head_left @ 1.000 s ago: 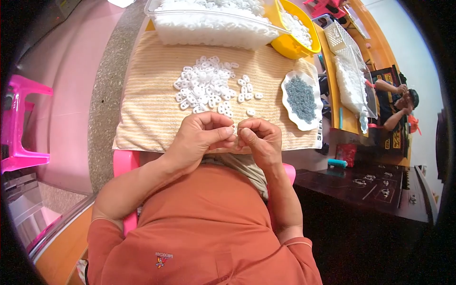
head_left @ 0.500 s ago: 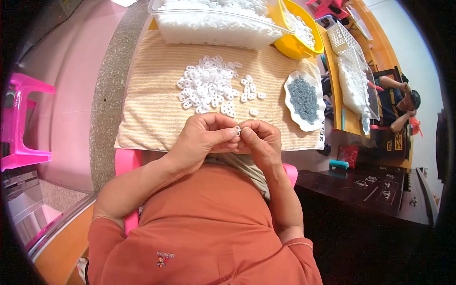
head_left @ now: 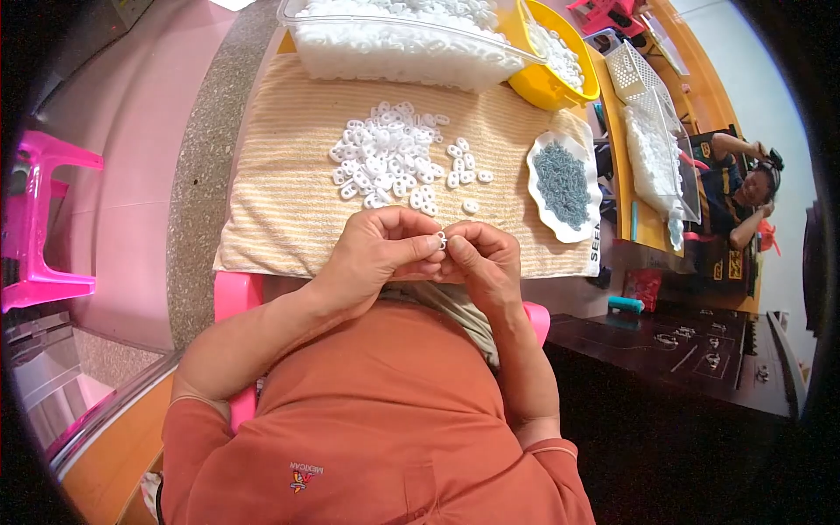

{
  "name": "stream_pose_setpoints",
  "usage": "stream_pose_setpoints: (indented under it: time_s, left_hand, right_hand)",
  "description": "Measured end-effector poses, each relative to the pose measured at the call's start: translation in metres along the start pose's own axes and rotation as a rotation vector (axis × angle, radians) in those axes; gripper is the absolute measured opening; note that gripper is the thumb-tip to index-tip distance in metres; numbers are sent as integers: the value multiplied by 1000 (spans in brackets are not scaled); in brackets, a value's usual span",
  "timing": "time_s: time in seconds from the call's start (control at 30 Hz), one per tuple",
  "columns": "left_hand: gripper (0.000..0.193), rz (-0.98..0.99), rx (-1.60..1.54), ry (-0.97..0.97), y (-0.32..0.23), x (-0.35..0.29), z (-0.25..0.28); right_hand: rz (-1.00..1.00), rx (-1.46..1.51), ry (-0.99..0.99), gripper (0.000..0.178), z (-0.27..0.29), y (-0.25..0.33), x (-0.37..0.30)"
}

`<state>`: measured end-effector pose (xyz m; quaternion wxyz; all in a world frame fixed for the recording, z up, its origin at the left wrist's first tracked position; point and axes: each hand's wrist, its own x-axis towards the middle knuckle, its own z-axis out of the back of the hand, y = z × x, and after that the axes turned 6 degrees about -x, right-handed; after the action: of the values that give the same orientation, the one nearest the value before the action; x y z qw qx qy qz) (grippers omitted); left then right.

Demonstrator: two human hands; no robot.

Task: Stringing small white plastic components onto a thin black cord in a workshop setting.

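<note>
Between my two hands, at the table's near edge, is a small white plastic piece with holes [head_left: 442, 241]. My left hand [head_left: 385, 254] pinches it between thumb and forefinger, while the fingertips of my right hand [head_left: 483, 260] close on its other side. Just beyond them a heap of white oval two-hole pieces [head_left: 385, 153] lies on a striped towel [head_left: 271, 192]. A few more sit in a small group to the heap's right, and one lone piece [head_left: 470, 206] is near my right hand. A scalloped white dish [head_left: 566, 234] holds many tiny grey pieces [head_left: 563, 184], too small to make out.
At the table's far side stand a clear bin [head_left: 402, 66] full of white pieces and a yellow basin [head_left: 542, 92]. Another filled bin [head_left: 652, 166] is on the right-hand table, with a person [head_left: 744, 192] beyond it. A pink stool [head_left: 52, 219] stands at left.
My hands keep their pinch on the white piece with hardly any movement. The person at the far right has shifted head and arms. The whole view has moved very slightly.
</note>
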<state>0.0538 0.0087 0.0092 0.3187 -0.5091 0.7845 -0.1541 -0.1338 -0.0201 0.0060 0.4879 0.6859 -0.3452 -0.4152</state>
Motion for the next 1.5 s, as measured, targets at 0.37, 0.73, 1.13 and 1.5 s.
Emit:
stream_pose_setpoints:
  time_s: [0.37, 0.73, 1.13, 1.5]
  left_hand:
    - [17, 14, 3, 16, 0, 0, 2]
    - [18, 2, 9, 29, 0, 1, 3]
    - [17, 1, 12, 25, 2, 1, 3]
    - [17, -17, 56, 11, 2, 2, 3]
  right_hand:
    - [-7, -38, -36, 14, -2, 1, -1]
    - [28, -6, -16, 17, 1, -5, 0]
    - [42, -47, -22, 16, 2, -5, 0]
    - [65, -120, -40, 15, -2, -1, -1]
